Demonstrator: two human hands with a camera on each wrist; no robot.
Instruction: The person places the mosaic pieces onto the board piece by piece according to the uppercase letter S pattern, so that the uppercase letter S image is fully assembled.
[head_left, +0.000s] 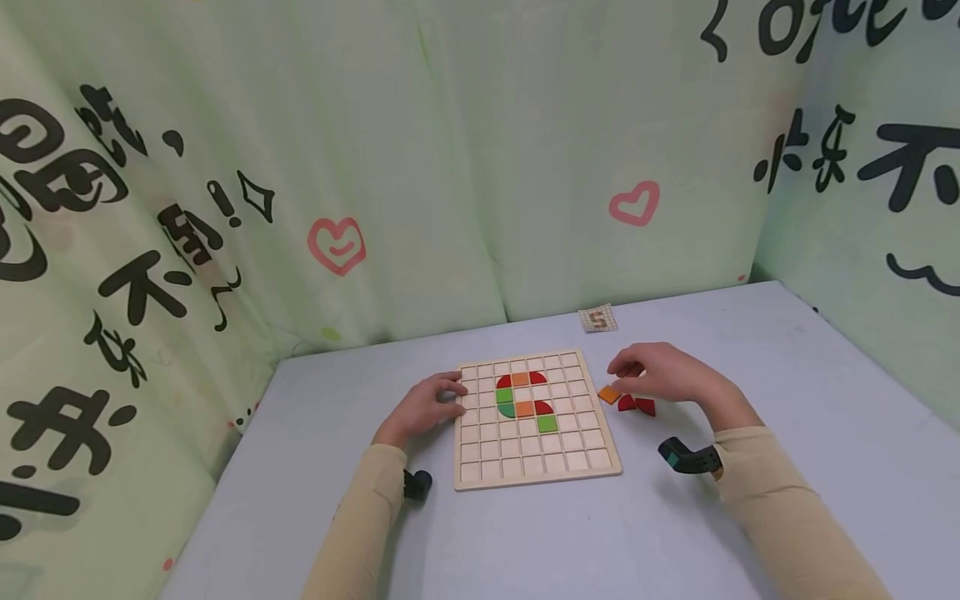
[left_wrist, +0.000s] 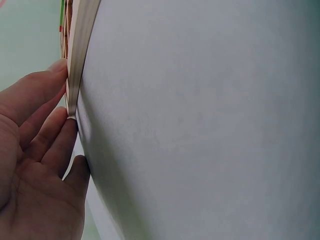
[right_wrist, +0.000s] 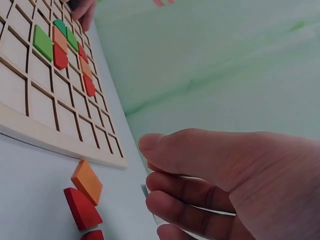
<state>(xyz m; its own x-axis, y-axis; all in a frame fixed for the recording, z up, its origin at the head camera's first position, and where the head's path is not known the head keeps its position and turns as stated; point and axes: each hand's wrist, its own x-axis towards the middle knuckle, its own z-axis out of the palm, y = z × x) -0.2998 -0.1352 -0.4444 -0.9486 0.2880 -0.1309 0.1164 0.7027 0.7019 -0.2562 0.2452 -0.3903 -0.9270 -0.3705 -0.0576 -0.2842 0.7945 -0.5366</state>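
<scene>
A light wooden grid board (head_left: 480, 467) lies on the table, with several red, orange and green pieces forming a curved figure in its cells. At the board's left edge is my left hand (head_left: 426, 406); its fingertips touch the wooden rim (left_wrist: 80, 55). My right hand (head_left: 670, 372) hovers just right of the board, fingers loosely bent, and no piece shows between thumb and fingers. Below it lie an orange square (head_left: 608, 394) and red rounded pieces (head_left: 636, 405). From the right wrist, the orange square (right_wrist: 87, 181) sits near the board's rim, apart from the thumb.
A small patterned card (head_left: 597, 318) lies near the back edge of the white table (head_left: 525, 542). Pale green curtains (head_left: 480, 167) with writing and hearts hang behind and at both sides. Each wrist wears a dark camera band (head_left: 690, 457).
</scene>
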